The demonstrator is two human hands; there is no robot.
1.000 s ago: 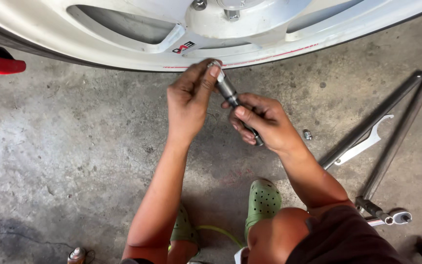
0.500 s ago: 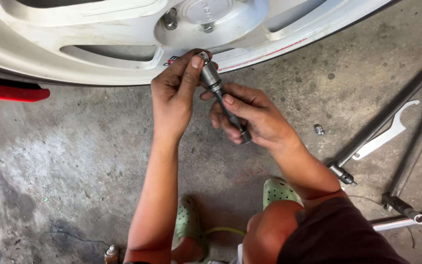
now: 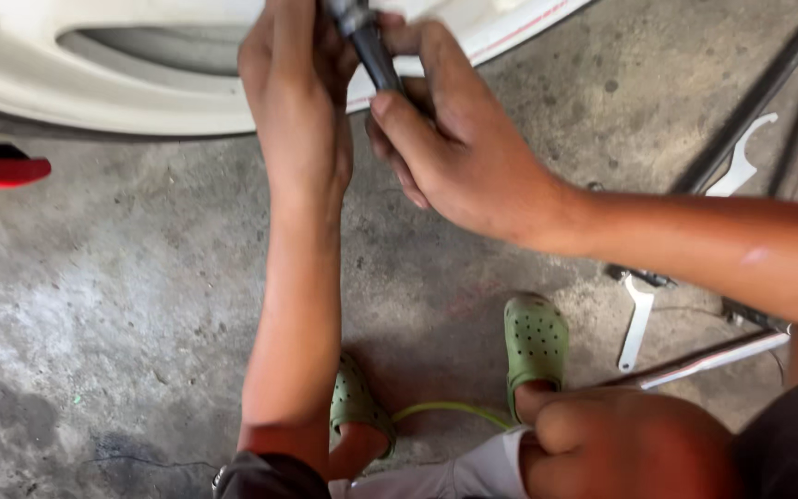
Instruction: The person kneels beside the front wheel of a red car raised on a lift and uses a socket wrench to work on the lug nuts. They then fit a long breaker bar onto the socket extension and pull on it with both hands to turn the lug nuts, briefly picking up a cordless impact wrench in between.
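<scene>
Over my green clogs [image 3: 536, 337] on the floor [image 3: 94, 305], I see both hands have risen closer to the camera since a second ago, the right hand [image 3: 454, 148] clenched around the dark tool [image 3: 373, 51], the left hand [image 3: 296, 88] curled at its tip against the white wheel [image 3: 122, 88].

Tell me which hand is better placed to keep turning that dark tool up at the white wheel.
Probably the right hand: its fingers wrap the dark metal tool's shaft, so it could likely twist it. The left hand sits higher beside the tool's tip against the white wheel, seemingly steadying it.
</scene>
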